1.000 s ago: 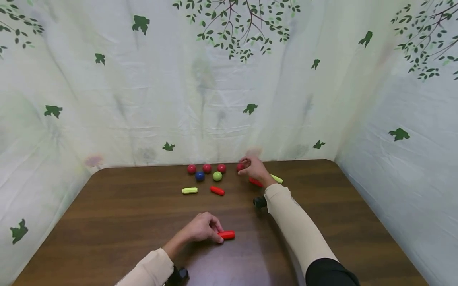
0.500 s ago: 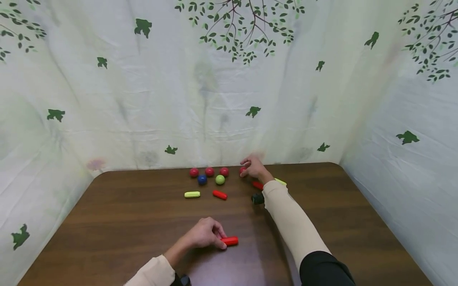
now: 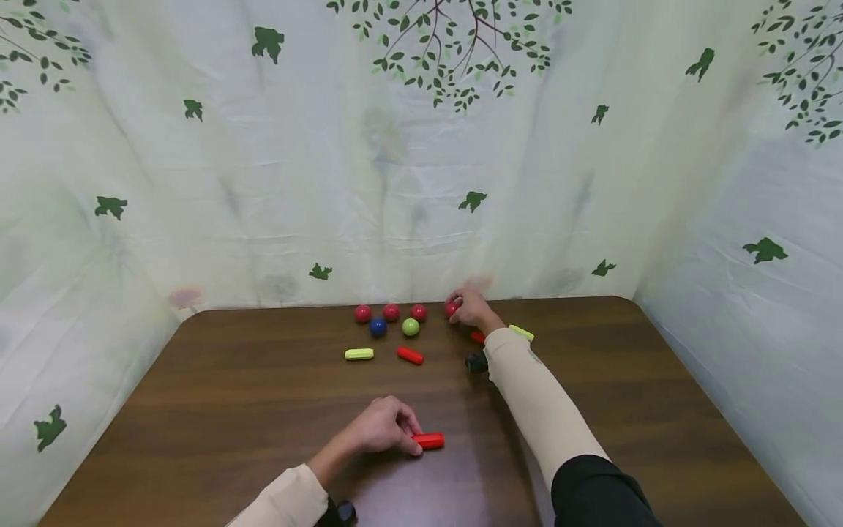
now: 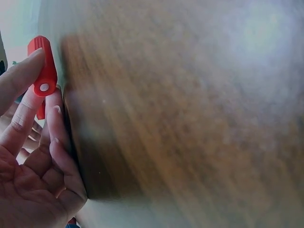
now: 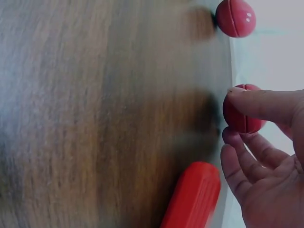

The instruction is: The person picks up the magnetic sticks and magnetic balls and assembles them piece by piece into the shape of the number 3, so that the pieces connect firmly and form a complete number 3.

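Observation:
My left hand (image 3: 384,427) pinches a short red ribbed cylinder (image 3: 429,440) near the front middle of the table. In the left wrist view, the thumb lies across this cylinder (image 4: 46,71), and its end has a white dot. At the far edge, my right hand (image 3: 471,307) holds a red ball (image 5: 243,122) between thumb and fingers. A seam runs round that ball. Just below the right hand lies another red cylinder (image 5: 194,197), partly hidden by the wrist in the head view. A yellow-green cylinder (image 3: 521,333) is beside it, behind the forearm.
Left of the right hand, three red balls (image 3: 391,312) line the far edge. A blue ball (image 3: 377,327) and a green ball (image 3: 410,327) sit before them. Nearer lie a yellow-green cylinder (image 3: 358,354) and a red cylinder (image 3: 410,356). A patterned curtain (image 3: 369,183) hangs behind the table.
My right fingers, more spread half a second ago, have drawn in around the red ball. My left hand keeps its pinch on the red cylinder. The head view has shifted slightly.

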`<state>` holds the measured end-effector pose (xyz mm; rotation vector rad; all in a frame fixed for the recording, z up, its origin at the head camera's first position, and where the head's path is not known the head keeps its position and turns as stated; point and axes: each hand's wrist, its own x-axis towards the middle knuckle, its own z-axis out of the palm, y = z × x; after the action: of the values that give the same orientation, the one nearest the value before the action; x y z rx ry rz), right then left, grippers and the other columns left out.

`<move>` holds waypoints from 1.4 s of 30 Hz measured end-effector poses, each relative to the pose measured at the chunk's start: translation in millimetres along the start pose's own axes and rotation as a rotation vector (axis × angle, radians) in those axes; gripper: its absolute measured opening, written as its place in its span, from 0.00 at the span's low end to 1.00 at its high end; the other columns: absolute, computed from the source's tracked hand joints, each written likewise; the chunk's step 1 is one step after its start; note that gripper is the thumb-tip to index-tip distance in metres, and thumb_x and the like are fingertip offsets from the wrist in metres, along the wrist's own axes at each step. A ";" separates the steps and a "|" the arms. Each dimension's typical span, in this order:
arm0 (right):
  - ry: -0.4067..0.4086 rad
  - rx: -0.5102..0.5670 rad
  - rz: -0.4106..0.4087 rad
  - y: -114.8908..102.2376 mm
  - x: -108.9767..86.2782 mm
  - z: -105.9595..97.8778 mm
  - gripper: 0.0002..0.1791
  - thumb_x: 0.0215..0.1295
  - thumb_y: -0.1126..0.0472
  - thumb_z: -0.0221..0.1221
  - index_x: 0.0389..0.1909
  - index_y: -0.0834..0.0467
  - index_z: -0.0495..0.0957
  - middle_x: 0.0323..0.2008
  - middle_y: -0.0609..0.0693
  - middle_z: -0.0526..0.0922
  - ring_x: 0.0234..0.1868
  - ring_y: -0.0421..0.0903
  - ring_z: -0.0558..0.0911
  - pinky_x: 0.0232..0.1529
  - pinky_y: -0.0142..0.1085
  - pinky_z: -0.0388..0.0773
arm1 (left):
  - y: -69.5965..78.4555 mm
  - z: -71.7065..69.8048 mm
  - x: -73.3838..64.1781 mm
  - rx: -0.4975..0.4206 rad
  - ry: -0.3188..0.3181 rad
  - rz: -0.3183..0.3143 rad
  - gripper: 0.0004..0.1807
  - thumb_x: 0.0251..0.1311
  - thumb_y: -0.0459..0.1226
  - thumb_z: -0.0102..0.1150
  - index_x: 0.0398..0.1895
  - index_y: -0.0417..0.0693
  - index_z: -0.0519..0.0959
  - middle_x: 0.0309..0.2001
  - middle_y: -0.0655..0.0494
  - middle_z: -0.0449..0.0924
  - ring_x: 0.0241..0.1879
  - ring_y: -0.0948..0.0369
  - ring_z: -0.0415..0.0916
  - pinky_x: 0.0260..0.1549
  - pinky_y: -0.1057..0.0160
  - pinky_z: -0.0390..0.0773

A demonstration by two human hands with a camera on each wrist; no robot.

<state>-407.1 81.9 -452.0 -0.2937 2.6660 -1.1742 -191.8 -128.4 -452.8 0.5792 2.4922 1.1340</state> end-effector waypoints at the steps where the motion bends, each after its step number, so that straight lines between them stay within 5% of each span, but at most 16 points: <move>1: 0.003 -0.002 0.005 -0.3 -1.3 -1.3 0.19 0.55 0.74 0.64 0.49 0.62 0.77 0.52 0.62 0.78 0.51 0.55 0.75 0.52 0.42 0.74 | 0.2 0.7 0.9 0.004 0.000 -0.001 0.09 0.40 0.36 0.77 0.23 0.49 0.84 0.19 0.64 0.77 0.23 0.68 0.71 0.27 0.68 0.69; 12: 0.047 0.076 -0.018 -2.6 -27.3 -15.1 0.18 0.56 0.69 0.65 0.47 0.60 0.74 0.48 0.59 0.77 0.48 0.55 0.76 0.49 0.44 0.77 | -0.4 1.2 1.5 -0.005 -0.006 -0.013 0.08 0.40 0.35 0.77 0.24 0.49 0.85 0.19 0.64 0.77 0.23 0.68 0.71 0.27 0.68 0.69; 23: 0.093 0.094 -0.129 1.3 -68.2 -25.8 0.17 0.58 0.65 0.65 0.46 0.62 0.73 0.44 0.58 0.79 0.45 0.53 0.77 0.47 0.43 0.76 | 0.9 -2.3 2.8 -0.014 -0.034 -0.025 0.07 0.41 0.35 0.76 0.24 0.48 0.85 0.20 0.62 0.78 0.25 0.66 0.71 0.28 0.67 0.70; 34: -0.003 0.117 -0.277 11.3 -118.9 -26.2 0.18 0.58 0.62 0.67 0.48 0.62 0.77 0.43 0.56 0.80 0.42 0.51 0.79 0.43 0.40 0.78 | 1.3 -6.8 2.8 -0.030 -0.047 -0.052 0.07 0.43 0.35 0.76 0.26 0.47 0.85 0.21 0.62 0.77 0.26 0.64 0.71 0.28 0.65 0.70; 42: -0.108 0.222 -0.271 19.9 -153.3 -14.7 0.18 0.57 0.63 0.68 0.46 0.63 0.76 0.42 0.55 0.79 0.40 0.47 0.80 0.42 0.38 0.78 | 3.0 -3.5 7.0 -0.041 -0.066 -0.063 0.07 0.44 0.35 0.75 0.26 0.47 0.85 0.21 0.61 0.78 0.26 0.63 0.71 0.29 0.63 0.71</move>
<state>-266.2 146.1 -439.8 -0.6741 2.4301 -1.4718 -198.8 -125.4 -449.3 0.5148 2.4080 1.1219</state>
